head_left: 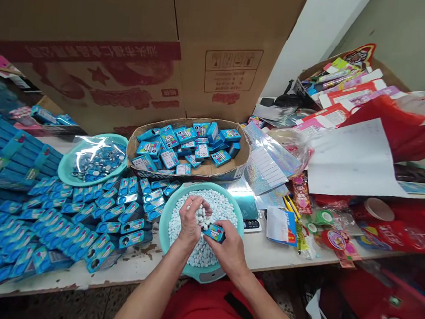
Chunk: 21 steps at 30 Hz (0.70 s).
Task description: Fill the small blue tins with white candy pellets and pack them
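Observation:
My left hand [191, 222] is cupped around a handful of small white candies [204, 222], above a turquoise basin [164, 225] full of the same pellets. Close beside it, my right hand [231, 250] grips a small blue candy box [214, 232] between thumb and fingers. The box is tilted with its left end toward the candies in my left palm. Whether that end is open I cannot tell.
Behind the basin stands a cardboard tray [239, 169] of blue boxes. Many more blue boxes [75, 232] cover the table's left side, near a bowl [63, 166] of shiny pieces. To the right lie a scale [253, 225], papers [349, 161] and wrappers.

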Available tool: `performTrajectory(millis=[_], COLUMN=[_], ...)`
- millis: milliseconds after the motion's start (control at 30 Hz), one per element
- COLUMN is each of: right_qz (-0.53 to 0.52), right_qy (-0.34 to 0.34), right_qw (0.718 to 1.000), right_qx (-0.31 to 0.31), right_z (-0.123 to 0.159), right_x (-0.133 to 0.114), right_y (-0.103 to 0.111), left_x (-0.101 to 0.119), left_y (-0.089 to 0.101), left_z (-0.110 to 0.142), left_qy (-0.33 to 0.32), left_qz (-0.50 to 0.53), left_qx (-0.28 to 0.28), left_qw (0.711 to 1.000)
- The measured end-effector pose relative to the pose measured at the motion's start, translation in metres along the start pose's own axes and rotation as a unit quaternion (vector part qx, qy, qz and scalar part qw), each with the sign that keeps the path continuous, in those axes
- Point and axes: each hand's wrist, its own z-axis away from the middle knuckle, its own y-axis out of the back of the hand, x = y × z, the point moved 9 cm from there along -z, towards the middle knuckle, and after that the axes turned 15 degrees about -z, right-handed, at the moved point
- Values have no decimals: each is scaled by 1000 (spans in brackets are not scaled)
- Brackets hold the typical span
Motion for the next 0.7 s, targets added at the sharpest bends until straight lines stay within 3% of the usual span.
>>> performTrajectory(millis=[533, 700], right_qz=[-63, -68], right_qy=[-25, -29], right_qw=[998, 997], right_qx=[-13, -17], right_z=[-18, -20], right_x=[12, 14], right_y=[10, 7], left_x=[-15, -11], left_y=[-7, -8], left_z=[-9, -9], left_qy=[36, 15], left_qz=[-41, -53], left_qx=[40, 31], left_qw=[998, 998])
